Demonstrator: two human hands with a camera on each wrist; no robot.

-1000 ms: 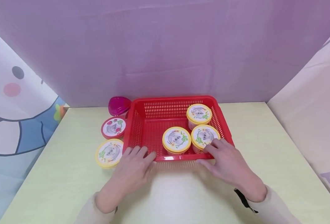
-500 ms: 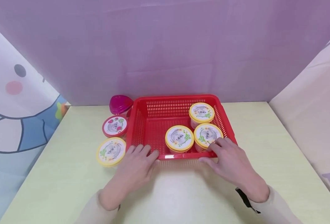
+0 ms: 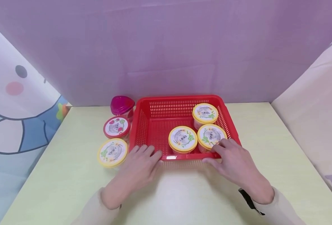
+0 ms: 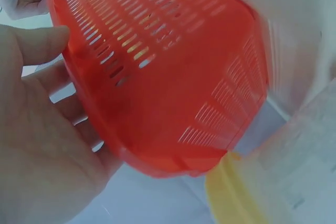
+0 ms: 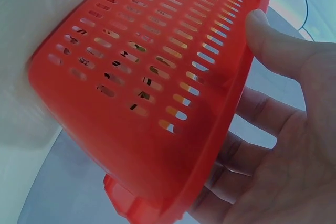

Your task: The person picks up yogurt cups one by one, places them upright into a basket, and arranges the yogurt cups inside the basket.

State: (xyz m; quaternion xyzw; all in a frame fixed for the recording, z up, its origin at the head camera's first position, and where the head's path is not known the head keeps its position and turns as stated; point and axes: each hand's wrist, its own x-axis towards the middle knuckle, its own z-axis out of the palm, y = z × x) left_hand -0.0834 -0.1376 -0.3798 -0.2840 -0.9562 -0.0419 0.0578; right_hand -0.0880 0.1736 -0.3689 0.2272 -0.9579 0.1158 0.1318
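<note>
A red plastic basket with slotted sides stands on the table. Inside, towards its right, are three tubs with yellow-rimmed lids: a back tub, a front right tub and a front left tub. My left hand grips the near rim at the left corner, fingers over the top. Near the right corner of that rim, my right hand grips too, fingertips beside the front right tub. Both wrist views show the thumb outside the wall and the other fingers curled over the rim.
Left of the basket, a row holds a magenta-topped container, a red-lidded tub and a yellow-lidded tub close to my left hand. A purple cloth wall rises behind the basket. Pale table surface extends to the right.
The basket, with its tubs and both hands on it, has shifted slightly right, a little away from the row at left. The whole head view has also shifted a little. Both grips look unchanged.
</note>
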